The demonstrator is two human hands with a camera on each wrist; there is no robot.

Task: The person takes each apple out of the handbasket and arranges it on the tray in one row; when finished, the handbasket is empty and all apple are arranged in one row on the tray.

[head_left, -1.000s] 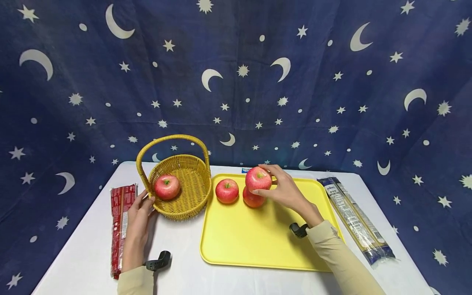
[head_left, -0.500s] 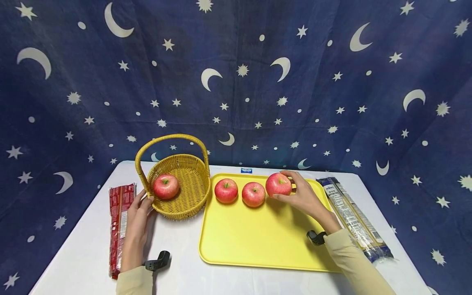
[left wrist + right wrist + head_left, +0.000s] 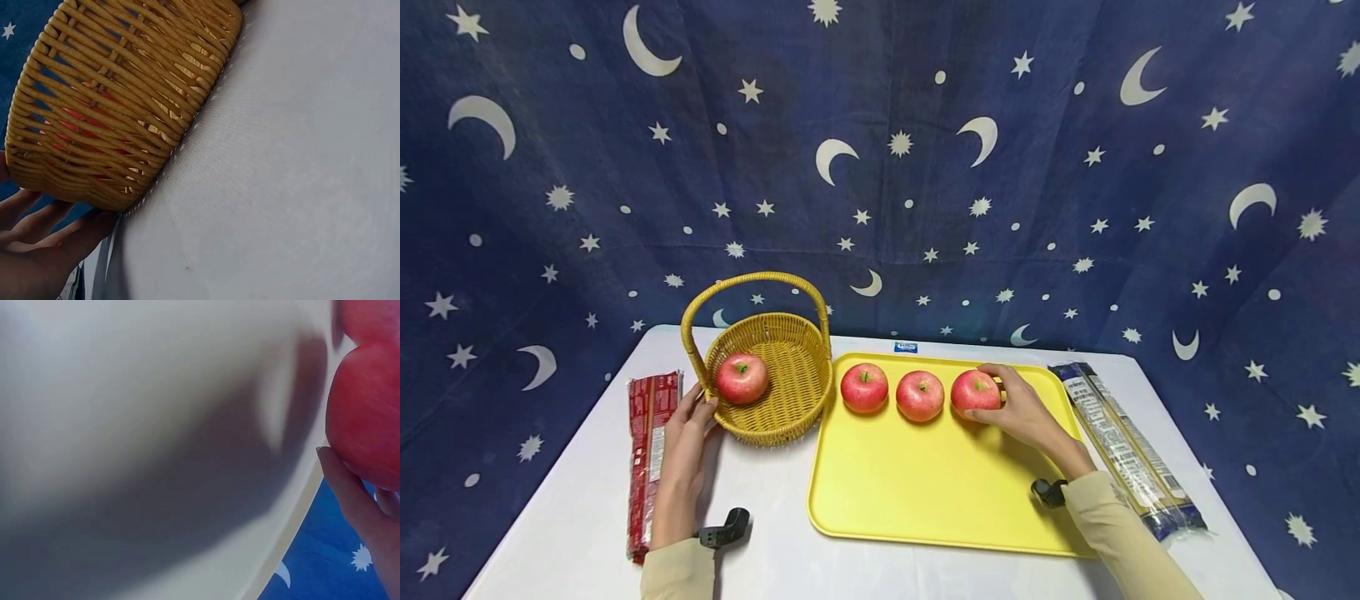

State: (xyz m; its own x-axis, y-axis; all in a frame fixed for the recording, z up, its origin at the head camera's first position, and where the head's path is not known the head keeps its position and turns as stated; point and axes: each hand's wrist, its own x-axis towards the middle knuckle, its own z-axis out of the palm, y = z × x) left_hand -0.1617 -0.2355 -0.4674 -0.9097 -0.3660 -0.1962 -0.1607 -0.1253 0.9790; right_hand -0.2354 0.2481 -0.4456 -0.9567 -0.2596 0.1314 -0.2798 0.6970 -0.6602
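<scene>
A yellow wicker basket (image 3: pixel 790 367) with a tall arched handle stands on the left, one red apple (image 3: pixel 742 379) inside it. My left hand (image 3: pixel 681 446) holds the basket's left side at the rim; in the left wrist view its fingers lie against the woven outer wall (image 3: pixel 119 106). Along the far part of a yellow tray (image 3: pixel 910 492), two more apples sit side by side, a left apple (image 3: pixel 864 388) and a middle apple (image 3: pixel 920 396). To their right, my right hand (image 3: pixel 1022 412) grips another apple (image 3: pixel 974 395) between thumb and fingers, low over the tray.
A red plastic packet (image 3: pixel 651 458) lies left of my left hand. Beyond the tray's right edge is a long blue and clear packet (image 3: pixel 1123 446). A small blue label (image 3: pixel 906 347) sits at the back of the white table (image 3: pixel 767 533), before a dark blue star-and-moon curtain (image 3: pixel 880 167).
My right hand has carried its apple to the right, past the middle apple, then lowered it toward the tray in line with the others. My left hand stays at the basket.
</scene>
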